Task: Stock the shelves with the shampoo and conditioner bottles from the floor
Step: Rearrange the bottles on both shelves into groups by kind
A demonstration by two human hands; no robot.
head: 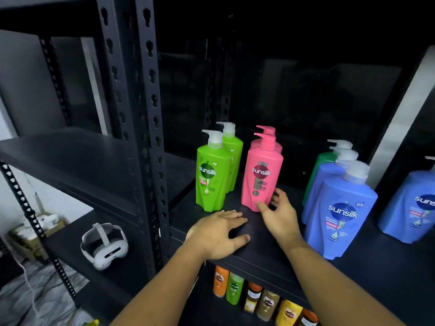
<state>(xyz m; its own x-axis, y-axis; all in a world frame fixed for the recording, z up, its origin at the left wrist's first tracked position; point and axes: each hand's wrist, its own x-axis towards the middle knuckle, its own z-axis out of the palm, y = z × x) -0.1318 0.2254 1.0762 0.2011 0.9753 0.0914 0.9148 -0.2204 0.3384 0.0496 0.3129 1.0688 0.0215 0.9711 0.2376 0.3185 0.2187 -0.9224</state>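
A pink pump bottle (pixel 261 175) stands upright on the black shelf (pixel 270 257), with a second pink one close behind it. My right hand (pixel 280 212) touches its lower right base, fingers spread, without closing around it. My left hand (pixel 219 234) lies flat and open on the shelf in front of the bottles. Two green pump bottles (pixel 211 175) stand in a row to the left. Blue pump bottles (pixel 339 212) line up to the right, with a dark green one (pixel 322 163) behind them.
Another blue bottle (pixel 414 205) stands at the far right. Several small orange, green and yellow bottles (pixel 256 300) fill the shelf below. A white headset (pixel 104 245) lies on the left rack's lower shelf. Perforated black uprights (pixel 150 137) divide the racks.
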